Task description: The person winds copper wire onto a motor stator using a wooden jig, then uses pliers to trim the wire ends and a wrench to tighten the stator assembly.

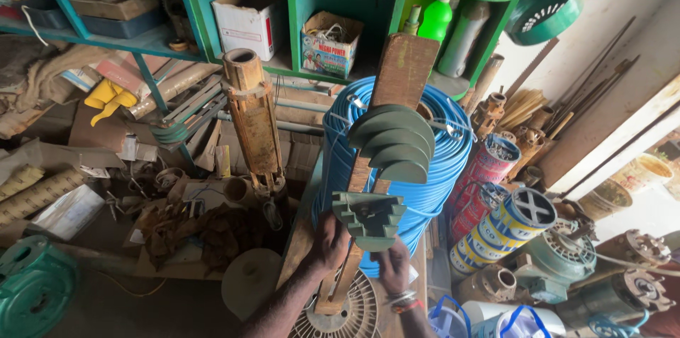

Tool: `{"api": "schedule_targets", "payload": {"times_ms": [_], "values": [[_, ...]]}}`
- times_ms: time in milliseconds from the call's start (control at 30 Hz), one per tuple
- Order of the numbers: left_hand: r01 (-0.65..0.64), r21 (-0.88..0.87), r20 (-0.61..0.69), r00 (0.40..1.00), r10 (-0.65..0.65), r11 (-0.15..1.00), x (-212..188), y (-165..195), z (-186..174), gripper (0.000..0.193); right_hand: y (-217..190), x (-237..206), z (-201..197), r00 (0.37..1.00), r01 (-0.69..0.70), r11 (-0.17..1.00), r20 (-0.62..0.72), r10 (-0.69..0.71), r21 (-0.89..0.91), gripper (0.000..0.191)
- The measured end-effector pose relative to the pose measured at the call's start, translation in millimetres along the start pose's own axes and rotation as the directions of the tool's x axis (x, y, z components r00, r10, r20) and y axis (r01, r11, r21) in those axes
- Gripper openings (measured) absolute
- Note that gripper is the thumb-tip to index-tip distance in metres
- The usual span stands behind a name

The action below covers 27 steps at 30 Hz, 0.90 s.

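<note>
A grey-green stepped winding former (370, 216) sits on an upright wooden bar (401, 72), with a larger set of grey-green stepped half-discs (393, 143) above it. My left hand (329, 240) grips the bar and the former's lower left side. My right hand (393, 264), with bangles at the wrist, holds the former's bottom right. Behind the bar stands a big coil of blue pipe (445, 161).
A rusty brown cylinder (253, 118) stands upright at left over a littered floor. A white fan guard (343, 313) lies below my hands. Wire spools (504, 221) and motor parts (567, 253) crowd the right. Green shelves (283, 19) hold boxes and bottles.
</note>
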State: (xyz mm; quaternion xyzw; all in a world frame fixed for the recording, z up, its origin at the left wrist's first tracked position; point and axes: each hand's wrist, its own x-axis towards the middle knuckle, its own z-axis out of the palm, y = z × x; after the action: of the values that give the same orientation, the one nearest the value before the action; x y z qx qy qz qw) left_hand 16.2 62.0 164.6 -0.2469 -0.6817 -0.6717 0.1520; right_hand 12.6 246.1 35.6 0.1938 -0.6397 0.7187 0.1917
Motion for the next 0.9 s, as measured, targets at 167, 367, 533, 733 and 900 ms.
{"api": "schedule_targets", "payload": {"times_ms": [167,367,533,733,900], "values": [[-0.086,0.032,0.014,0.996,0.086,0.996,-1,4,1,0.04,-39,-10,-23,1.0,-0.014,0.992,-0.013,0.013,-0.127,0.021],[-0.096,-0.018,0.085,0.992,0.098,0.995,-13,16,-1,0.041,-94,-6,-39,0.999,0.019,0.996,-0.03,-0.021,-0.089,0.015],[0.007,-0.336,0.062,0.998,0.014,0.942,-3,22,-16,0.043,-154,-17,-41,0.905,-0.387,0.897,-0.097,0.414,0.213,0.024],[-0.023,-0.095,-0.078,0.997,0.016,0.995,11,-2,-40,0.049,-193,-22,-53,0.968,0.167,0.986,0.188,-0.166,0.011,0.033],[0.224,-0.356,-0.071,0.962,-0.265,0.907,-8,-36,-38,0.043,-146,-4,-44,0.964,0.19,0.963,-0.222,-0.146,0.192,0.034]]}}
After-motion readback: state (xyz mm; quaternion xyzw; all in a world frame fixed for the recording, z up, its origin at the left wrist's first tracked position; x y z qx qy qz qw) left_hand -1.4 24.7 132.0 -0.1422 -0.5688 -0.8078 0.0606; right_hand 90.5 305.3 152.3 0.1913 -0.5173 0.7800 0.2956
